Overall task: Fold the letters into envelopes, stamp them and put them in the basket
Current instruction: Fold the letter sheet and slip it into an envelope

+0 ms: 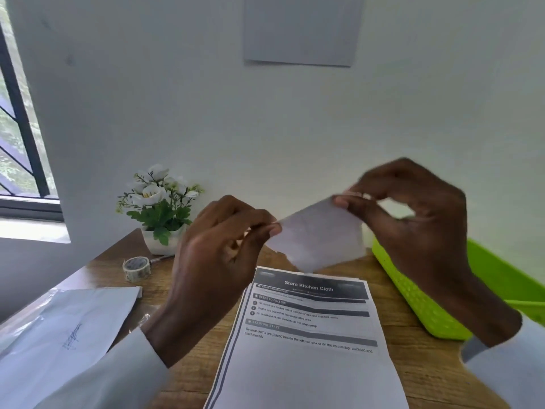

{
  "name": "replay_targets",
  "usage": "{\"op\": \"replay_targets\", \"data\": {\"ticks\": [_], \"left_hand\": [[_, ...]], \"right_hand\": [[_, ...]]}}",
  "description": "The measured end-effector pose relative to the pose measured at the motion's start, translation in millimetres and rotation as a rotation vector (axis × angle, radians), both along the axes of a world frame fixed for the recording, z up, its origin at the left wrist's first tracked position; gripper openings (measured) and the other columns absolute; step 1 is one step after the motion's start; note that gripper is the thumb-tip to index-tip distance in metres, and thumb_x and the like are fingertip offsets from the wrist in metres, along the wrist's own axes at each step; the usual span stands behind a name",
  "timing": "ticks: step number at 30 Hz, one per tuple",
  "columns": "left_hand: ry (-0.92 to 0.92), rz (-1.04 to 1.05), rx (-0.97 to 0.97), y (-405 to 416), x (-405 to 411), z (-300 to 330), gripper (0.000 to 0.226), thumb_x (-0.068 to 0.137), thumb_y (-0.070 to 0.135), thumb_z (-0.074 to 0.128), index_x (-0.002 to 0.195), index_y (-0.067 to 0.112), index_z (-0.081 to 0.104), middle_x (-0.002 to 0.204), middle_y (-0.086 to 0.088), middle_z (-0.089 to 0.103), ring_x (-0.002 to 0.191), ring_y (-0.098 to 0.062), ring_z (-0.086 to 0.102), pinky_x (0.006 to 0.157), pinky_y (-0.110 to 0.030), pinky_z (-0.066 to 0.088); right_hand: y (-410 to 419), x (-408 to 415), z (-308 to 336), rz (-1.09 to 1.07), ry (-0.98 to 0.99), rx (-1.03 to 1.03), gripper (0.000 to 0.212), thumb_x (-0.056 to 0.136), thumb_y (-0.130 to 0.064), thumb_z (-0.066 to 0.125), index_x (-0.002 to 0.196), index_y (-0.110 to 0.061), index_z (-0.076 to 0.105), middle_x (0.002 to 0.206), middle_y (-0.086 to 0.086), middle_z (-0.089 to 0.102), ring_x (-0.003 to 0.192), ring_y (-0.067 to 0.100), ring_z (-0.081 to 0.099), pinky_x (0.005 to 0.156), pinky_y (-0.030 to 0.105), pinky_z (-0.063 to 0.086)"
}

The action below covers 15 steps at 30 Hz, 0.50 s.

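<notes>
Both the left hand and right hand are pinching a folded letter above the stacked letters; green basket is sitting right, tape roll and flowerpot far left.

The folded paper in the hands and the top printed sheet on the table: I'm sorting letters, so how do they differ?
The folded paper is small and held in the air, pinched by the left hand and right hand; the printed sheet is large, unfolded, flat on a stack. The sheet shows bold headings; the paper only faint marks. Both are white paper.
</notes>
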<state>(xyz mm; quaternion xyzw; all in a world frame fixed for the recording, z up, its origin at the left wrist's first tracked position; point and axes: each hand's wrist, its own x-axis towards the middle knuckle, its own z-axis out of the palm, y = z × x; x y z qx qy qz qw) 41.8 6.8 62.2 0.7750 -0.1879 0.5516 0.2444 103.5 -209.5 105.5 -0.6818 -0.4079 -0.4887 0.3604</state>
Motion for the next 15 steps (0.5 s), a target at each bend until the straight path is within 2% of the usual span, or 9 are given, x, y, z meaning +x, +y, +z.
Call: {"op": "replay_targets", "data": {"ticks": [2, 5, 7, 9, 10, 12, 15], "left_hand": [[0.041, -0.128, -0.154, -4, -4, 8, 0.002, 0.084, 0.015, 0.072, 0.084, 0.016, 0.072, 0.076, 0.008, 0.067, 0.067, -0.005, 0.061, 0.058, -0.012, 0.045], [0.248, -0.332, -0.338, -4, -7, 11, 0.004, 0.081, 0.017, 0.071, 0.081, 0.02, 0.074, 0.07, 0.012, 0.071, 0.06, 0.0, 0.061, 0.054, -0.011, 0.045], [0.476, -0.479, -0.431, 4, -6, 7, 0.012, 0.081, 0.02, 0.067, 0.082, 0.018, 0.079, 0.077, 0.006, 0.076, 0.065, -0.005, 0.068, 0.058, -0.016, 0.051], [0.647, -0.563, -0.495, 15, -5, -2, 0.021, 0.082, 0.025, 0.062, 0.088, 0.014, 0.078, 0.085, -0.006, 0.078, 0.077, -0.021, 0.074, 0.067, -0.028, 0.059], [0.689, -0.571, -0.527, 18, -4, -5, 0.025, 0.083, 0.029, 0.06, 0.091, 0.013, 0.078, 0.087, -0.009, 0.077, 0.08, -0.027, 0.074, 0.072, -0.035, 0.06], [0.72, -0.553, -0.606, 24, -3, -10, 0.029, 0.084, 0.032, 0.061, 0.093, 0.009, 0.077, 0.089, -0.013, 0.077, 0.083, -0.033, 0.073, 0.076, -0.042, 0.06], [0.747, -0.5, -0.694, 31, 1, -16, 0.022, 0.078, 0.017, 0.072, 0.094, 0.003, 0.076, 0.088, -0.014, 0.077, 0.082, -0.027, 0.074, 0.069, -0.032, 0.06]], "right_hand": [[8, -6, 23, 0.107, 0.04, 0.016, 0.004, 0.083, -0.012, 0.076, 0.08, -0.011, 0.074, 0.081, -0.005, 0.07, 0.078, 0.001, 0.065, 0.074, 0.013, 0.047], [29, -7, 44, 0.27, 0.19, 0.007, 0.004, 0.083, -0.011, 0.075, 0.08, -0.013, 0.073, 0.077, -0.009, 0.072, 0.072, 0.001, 0.066, 0.067, 0.015, 0.05], [42, 0, 49, 0.315, 0.301, -0.091, 0.006, 0.081, -0.013, 0.076, 0.077, -0.011, 0.074, 0.071, -0.004, 0.073, 0.067, 0.014, 0.067, 0.063, 0.028, 0.054], [51, 10, 46, 0.324, 0.453, -0.215, 0.009, 0.08, -0.014, 0.078, 0.077, -0.006, 0.075, 0.073, 0.005, 0.074, 0.071, 0.029, 0.069, 0.064, 0.038, 0.055], [55, 15, 42, 0.319, 0.519, -0.279, 0.009, 0.079, -0.014, 0.079, 0.078, -0.005, 0.076, 0.075, 0.008, 0.075, 0.072, 0.03, 0.069, 0.065, 0.039, 0.055], [67, 21, 25, 0.312, 0.617, -0.38, 0.009, 0.077, -0.014, 0.08, 0.078, -0.006, 0.077, 0.075, 0.009, 0.075, 0.066, 0.025, 0.069, 0.063, 0.035, 0.054], [86, 26, -5, 0.33, 0.744, -0.425, 0.007, 0.078, -0.013, 0.079, 0.078, -0.007, 0.077, 0.07, 0.005, 0.074, 0.061, 0.006, 0.061, 0.058, 0.025, 0.048]]}}
